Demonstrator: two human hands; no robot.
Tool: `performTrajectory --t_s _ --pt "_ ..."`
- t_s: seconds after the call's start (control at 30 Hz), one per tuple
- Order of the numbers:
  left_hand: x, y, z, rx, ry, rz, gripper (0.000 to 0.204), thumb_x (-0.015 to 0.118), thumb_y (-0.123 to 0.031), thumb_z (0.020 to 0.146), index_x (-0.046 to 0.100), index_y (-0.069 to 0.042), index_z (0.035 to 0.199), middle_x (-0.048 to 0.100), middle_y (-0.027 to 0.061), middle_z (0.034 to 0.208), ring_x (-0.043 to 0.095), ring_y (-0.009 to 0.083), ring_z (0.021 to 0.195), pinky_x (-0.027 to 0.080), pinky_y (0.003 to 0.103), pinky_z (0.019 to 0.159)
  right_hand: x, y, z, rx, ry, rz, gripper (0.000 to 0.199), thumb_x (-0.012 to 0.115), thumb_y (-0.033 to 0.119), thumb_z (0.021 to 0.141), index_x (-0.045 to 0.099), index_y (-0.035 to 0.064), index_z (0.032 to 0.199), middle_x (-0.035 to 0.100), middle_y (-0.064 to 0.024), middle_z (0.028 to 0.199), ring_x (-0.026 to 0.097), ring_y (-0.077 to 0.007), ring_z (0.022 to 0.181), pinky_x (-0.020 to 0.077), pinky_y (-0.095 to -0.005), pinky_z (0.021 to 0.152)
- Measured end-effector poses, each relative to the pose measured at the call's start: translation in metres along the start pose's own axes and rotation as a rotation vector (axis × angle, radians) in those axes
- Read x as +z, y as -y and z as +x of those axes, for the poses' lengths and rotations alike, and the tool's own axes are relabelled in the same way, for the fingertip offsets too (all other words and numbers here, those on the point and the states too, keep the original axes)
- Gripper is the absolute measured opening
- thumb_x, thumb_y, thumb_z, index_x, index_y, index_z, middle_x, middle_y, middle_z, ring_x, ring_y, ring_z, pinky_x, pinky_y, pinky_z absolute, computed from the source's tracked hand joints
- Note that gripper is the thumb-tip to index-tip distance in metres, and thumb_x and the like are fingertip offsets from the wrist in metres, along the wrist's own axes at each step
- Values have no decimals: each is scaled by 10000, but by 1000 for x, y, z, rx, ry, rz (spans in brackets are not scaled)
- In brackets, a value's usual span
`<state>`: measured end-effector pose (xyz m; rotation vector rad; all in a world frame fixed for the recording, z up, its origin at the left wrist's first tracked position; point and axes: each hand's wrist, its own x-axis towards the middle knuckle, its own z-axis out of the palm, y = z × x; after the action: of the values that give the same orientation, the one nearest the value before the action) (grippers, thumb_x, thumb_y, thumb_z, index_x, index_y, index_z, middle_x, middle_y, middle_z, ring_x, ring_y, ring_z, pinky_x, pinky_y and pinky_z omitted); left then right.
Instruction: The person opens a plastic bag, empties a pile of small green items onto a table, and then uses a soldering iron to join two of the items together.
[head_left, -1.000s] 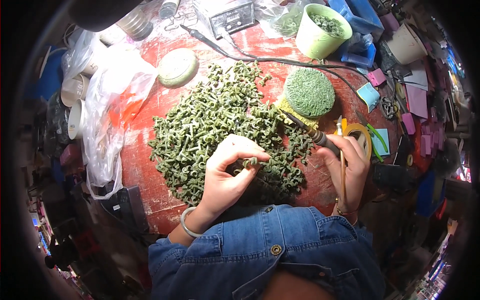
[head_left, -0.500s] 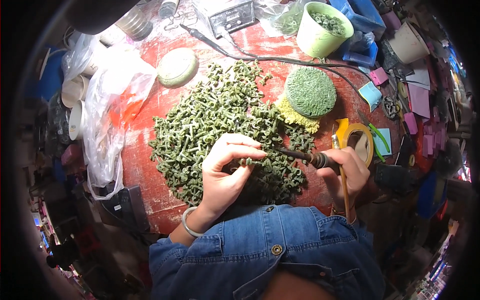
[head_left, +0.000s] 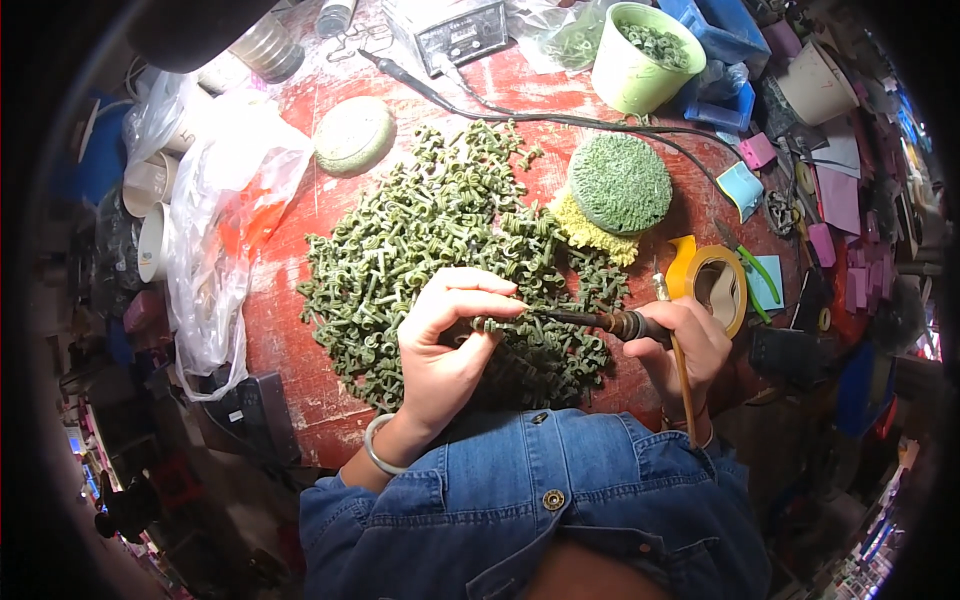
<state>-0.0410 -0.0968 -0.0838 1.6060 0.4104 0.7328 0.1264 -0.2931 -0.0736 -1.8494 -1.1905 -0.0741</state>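
My left hand (head_left: 443, 340) pinches a small green wax piece (head_left: 492, 324) between thumb and forefinger, just above a big heap of the same green pieces (head_left: 420, 240) on the red table (head_left: 290, 300). My right hand (head_left: 685, 345) grips a dark soldering-iron-like tool (head_left: 590, 320), held level, with its tip touching the pinched piece. A thin stick also runs down through the right hand.
A round green pad on a yellow sponge (head_left: 618, 185) and a yellow tape roll (head_left: 712, 280) lie right of the heap. A green cup of pieces (head_left: 645, 45) stands at the back, a clear plastic bag (head_left: 215, 220) at the left, a cable (head_left: 520, 115) crosses behind.
The right hand has swung the tool from pointing up at the pad to level, its tip now at the piece in my left hand. The left hand stayed in place.
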Motion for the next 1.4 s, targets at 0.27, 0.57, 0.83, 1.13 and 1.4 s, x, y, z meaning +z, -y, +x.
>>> performTrajectory --t_s 0.27,0.57,0.83,1.13,1.4 --pt "-4 3 2 16 27 -10 239 636 117 786 738 -19 953 683 109 1078 621 189 1031 472 315 928 -2 0 2 -6 14 -3 436 852 415 789 682 28 895 654 -77 749 643 -215 628 498 -306 560" --pt "-2 -6 -2 -278 -10 -245 223 573 130 846 647 -18 996 615 49 1035 553 89 854 432 216 703 28 -3 3 280 -74 96 230 710 96 973 611 -10 1152 683 -74 888 631 -112 773 500 -261 678" --pt "-3 2 -1 -83 -98 -94 276 621 149 765 669 -28 972 639 73 1022 610 189 986 473 313 933 12 10 5 8 -11 89 366 783 374 897 691 20 912 607 -59 699 584 -204 571 439 -319 520" --pt "-3 5 1 44 -83 35 247 628 143 769 695 -35 927 661 89 1010 624 204 993 478 321 924 11 7 3 -17 35 -9 378 851 364 809 696 36 916 602 -42 693 590 -199 565 451 -319 513" --pt "-4 5 1 34 -78 26 250 629 141 757 694 -35 922 666 93 1011 626 204 987 479 320 924 13 6 3 -33 39 -7 399 825 395 835 686 28 909 593 -46 689 582 -198 573 440 -314 515"
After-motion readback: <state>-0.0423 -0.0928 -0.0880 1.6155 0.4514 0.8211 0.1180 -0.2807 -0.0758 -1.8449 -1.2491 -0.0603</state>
